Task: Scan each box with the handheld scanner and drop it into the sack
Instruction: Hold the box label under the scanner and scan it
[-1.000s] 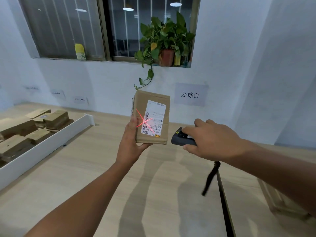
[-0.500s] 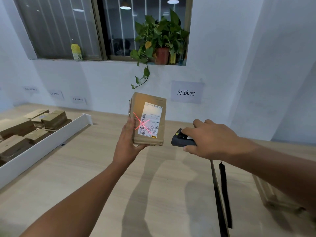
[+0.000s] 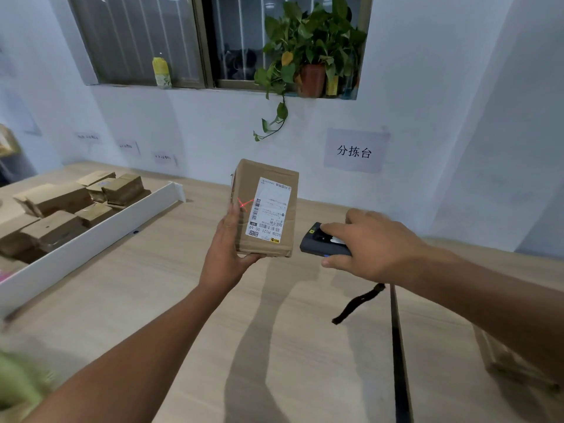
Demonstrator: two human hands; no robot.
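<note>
My left hand [image 3: 227,254] holds a brown cardboard box [image 3: 276,184] upright above the wooden table [image 3: 152,300], its white shipping label facing me. A red laser cross falls on the box's left edge, just beside the label's barcode. My right hand [image 3: 370,244] grips a black handheld scanner [image 3: 317,242] to the right of the box, its nose aimed at it. A black wrist strap [image 3: 357,303] dangles below the scanner. No sack is recognisable in view.
A long white tray [image 3: 100,233] at the left holds several more brown boxes [image 3: 55,199]. A dark gap [image 3: 398,355] splits the table at the right, with a wooden crate [image 3: 512,361] under my right forearm. A potted plant [image 3: 311,50] stands on the window sill.
The laser cross has slid left, from the label onto the box's left edge. The box has tilted slightly. The strap under the scanner has swung.
</note>
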